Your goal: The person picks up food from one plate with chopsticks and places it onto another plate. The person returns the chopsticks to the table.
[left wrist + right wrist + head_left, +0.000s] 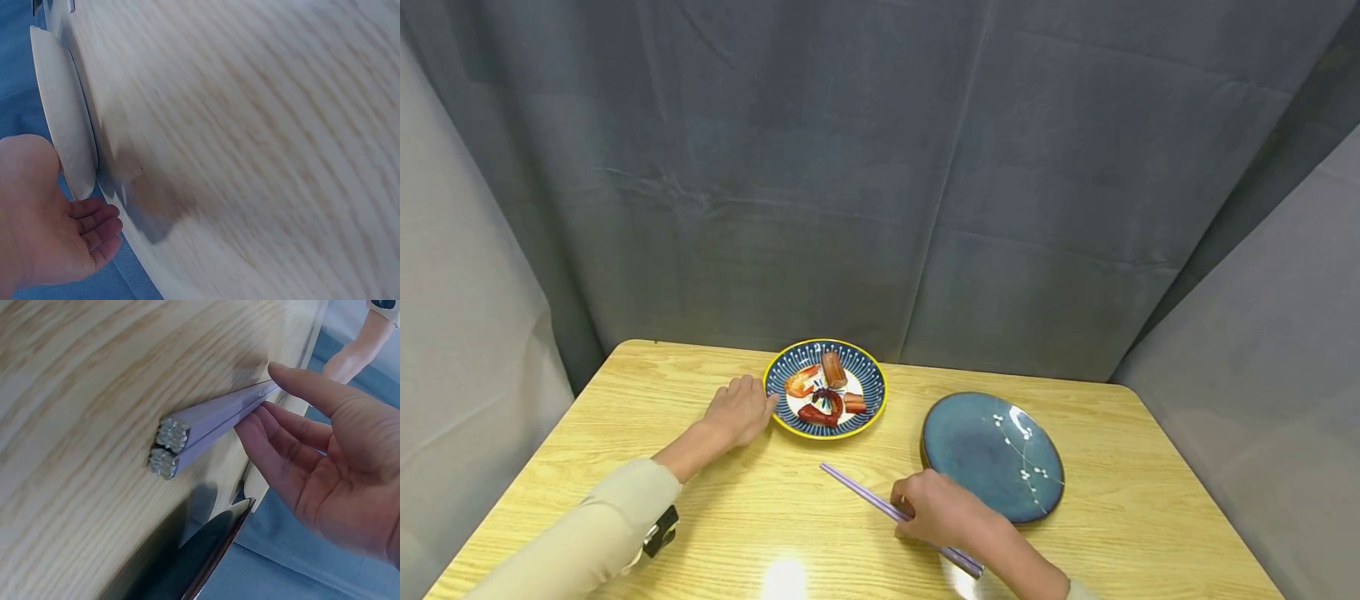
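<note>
My left hand [741, 411] is at the left rim of a blue-patterned plate [877, 386] with a yellow edge, its thumb right at that rim. In the left wrist view the fingers [100, 234] are loosely bent beside the plate's pale outer side [65, 106]. Pieces of food in brown, red and orange [834, 370] lie on that plate. With thumb and fingers my right hand [943, 508] pinches a pair of purple chopsticks [853, 486], which lie side by side. Their square, silvery ends [169, 447] show up close in the right wrist view.
A dark blue-green plate [977, 458] with a white blossom branch sits just beyond my right hand. The light wooden table [737, 517] ends at a grey curtain [790, 208] behind, with pale curtains on both sides.
</note>
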`<state>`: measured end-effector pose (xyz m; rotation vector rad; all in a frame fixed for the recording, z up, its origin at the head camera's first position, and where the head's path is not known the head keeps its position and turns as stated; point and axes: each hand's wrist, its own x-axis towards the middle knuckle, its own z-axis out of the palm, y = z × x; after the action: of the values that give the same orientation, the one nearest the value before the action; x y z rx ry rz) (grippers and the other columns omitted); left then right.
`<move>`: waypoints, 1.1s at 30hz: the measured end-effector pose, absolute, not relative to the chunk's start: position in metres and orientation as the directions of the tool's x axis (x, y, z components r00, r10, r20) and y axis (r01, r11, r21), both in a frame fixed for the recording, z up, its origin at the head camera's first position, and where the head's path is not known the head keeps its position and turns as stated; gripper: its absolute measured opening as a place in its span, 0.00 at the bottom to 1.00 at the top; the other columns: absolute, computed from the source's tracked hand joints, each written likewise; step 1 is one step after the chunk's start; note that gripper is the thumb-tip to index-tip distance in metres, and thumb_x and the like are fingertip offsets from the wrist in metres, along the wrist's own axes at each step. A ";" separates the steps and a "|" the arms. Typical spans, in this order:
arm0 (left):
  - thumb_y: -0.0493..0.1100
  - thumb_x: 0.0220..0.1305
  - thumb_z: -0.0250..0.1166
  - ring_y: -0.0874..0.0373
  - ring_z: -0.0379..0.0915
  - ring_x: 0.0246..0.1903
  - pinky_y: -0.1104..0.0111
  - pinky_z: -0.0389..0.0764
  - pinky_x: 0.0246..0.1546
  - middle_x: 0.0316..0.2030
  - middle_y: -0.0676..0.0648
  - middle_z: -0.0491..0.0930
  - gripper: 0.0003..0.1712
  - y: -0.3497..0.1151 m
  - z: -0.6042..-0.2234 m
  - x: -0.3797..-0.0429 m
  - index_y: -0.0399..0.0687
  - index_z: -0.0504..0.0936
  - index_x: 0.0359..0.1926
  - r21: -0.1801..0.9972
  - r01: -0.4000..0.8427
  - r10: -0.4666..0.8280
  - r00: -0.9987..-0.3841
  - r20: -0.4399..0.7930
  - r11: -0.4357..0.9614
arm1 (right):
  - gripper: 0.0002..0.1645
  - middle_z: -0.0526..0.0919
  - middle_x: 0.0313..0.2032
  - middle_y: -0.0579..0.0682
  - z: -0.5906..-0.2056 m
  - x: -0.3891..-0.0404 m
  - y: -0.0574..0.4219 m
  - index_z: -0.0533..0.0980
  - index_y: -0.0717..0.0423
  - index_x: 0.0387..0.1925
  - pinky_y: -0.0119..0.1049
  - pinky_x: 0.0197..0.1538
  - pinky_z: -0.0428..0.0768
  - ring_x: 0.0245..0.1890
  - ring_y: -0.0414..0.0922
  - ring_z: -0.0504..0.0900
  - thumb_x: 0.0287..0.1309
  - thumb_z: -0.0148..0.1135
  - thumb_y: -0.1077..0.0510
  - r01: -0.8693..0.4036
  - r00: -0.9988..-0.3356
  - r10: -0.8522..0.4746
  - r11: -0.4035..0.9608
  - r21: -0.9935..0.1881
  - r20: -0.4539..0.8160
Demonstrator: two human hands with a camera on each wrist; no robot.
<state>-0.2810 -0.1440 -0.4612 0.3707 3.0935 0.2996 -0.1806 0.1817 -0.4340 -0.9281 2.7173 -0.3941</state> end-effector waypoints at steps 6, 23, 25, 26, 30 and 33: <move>0.50 0.78 0.45 0.44 0.66 0.40 0.50 0.70 0.45 0.35 0.39 0.66 0.28 -0.144 -0.461 -0.280 0.23 0.71 0.51 0.199 0.236 0.239 -0.971 0.007 0.951 | 0.10 0.72 0.21 0.34 -0.435 -0.180 0.181 0.81 0.50 0.31 0.29 0.27 0.71 0.23 0.32 0.69 0.49 0.76 0.58 -0.551 -0.774 -0.616 0.770 -0.323 -0.147; 0.49 0.77 0.43 0.42 0.67 0.43 0.49 0.71 0.47 0.35 0.37 0.67 0.29 -0.141 -0.462 -0.284 0.21 0.71 0.50 0.176 0.229 0.230 -0.973 0.014 0.957 | 0.10 0.68 0.18 0.35 -0.442 -0.174 0.176 0.78 0.49 0.24 0.30 0.24 0.67 0.19 0.34 0.65 0.44 0.72 0.64 -0.621 -0.771 -0.637 0.755 -0.210 -0.010; 0.48 0.76 0.43 0.41 0.67 0.43 0.49 0.71 0.47 0.35 0.37 0.67 0.28 -0.141 -0.463 -0.284 0.21 0.71 0.49 0.164 0.232 0.231 -0.973 0.026 0.959 | 0.11 0.68 0.18 0.35 -0.441 -0.173 0.175 0.77 0.48 0.22 0.30 0.24 0.67 0.19 0.34 0.65 0.42 0.72 0.65 -0.629 -0.767 -0.641 0.751 -0.200 0.007; 0.48 0.76 0.43 0.41 0.67 0.42 0.50 0.71 0.46 0.35 0.37 0.67 0.27 -0.140 -0.463 -0.283 0.21 0.71 0.48 0.157 0.234 0.233 -0.972 0.030 0.959 | 0.12 0.68 0.18 0.35 -0.441 -0.172 0.175 0.77 0.48 0.22 0.30 0.24 0.67 0.19 0.34 0.64 0.42 0.72 0.65 -0.629 -0.768 -0.640 0.752 -0.198 0.011; 0.47 0.76 0.44 0.41 0.67 0.42 0.50 0.71 0.45 0.34 0.37 0.66 0.26 -0.141 -0.464 -0.283 0.22 0.71 0.46 0.133 0.239 0.237 -0.971 0.036 0.962 | 0.12 0.69 0.18 0.35 -0.441 -0.171 0.175 0.77 0.48 0.22 0.30 0.24 0.68 0.19 0.33 0.65 0.42 0.71 0.65 -0.626 -0.772 -0.635 0.754 -0.197 0.020; 0.47 0.76 0.43 0.42 0.66 0.41 0.50 0.71 0.45 0.34 0.37 0.66 0.25 -0.142 -0.465 -0.284 0.23 0.70 0.45 0.124 0.242 0.239 -0.970 0.034 0.962 | 0.11 0.72 0.18 0.35 -0.442 -0.170 0.176 0.78 0.47 0.22 0.30 0.24 0.69 0.20 0.33 0.67 0.43 0.71 0.66 -0.627 -0.772 -0.635 0.753 -0.198 0.028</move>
<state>-0.2837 -0.1415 -0.4647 0.3837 3.1308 0.2013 -0.1704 0.1757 -0.4420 -1.0454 2.9025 -0.3052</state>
